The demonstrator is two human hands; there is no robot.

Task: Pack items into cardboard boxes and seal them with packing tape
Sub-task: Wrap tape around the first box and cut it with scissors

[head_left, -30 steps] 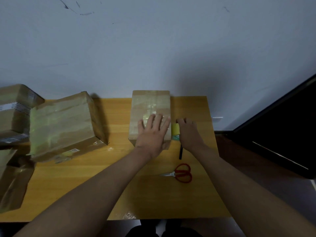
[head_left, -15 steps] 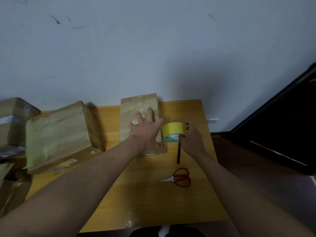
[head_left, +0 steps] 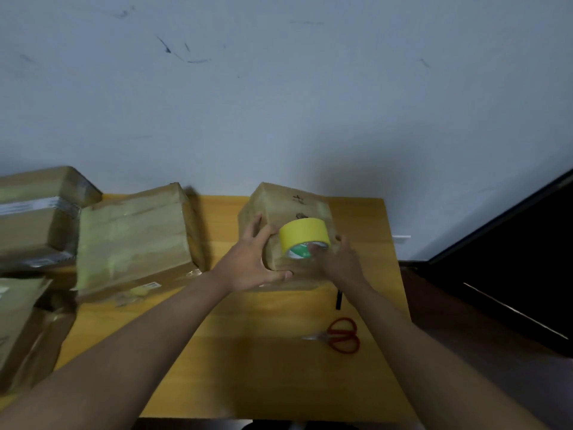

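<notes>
Standing on the yellow wooden table, close to the pale wall, is the small cardboard box, tipped up so a face with dark scribbles shows. The left hand grips the box's left corner, fingers spread along its side and thumb hooked under its near edge. The right hand is at the box's near right side, holding a yellow roll of packing tape against the box's front face; its fingers curl round the roll's lower rim, though the blur hides just how they sit.

Left of the box, near but not touching it, a larger taped box leans on the table, and further left more cartons are stacked. On the table nearer the person than the box, to its right, lie a black pen and, beyond that, red-handled scissors. Right of the box, off the table, a dark door stands.
</notes>
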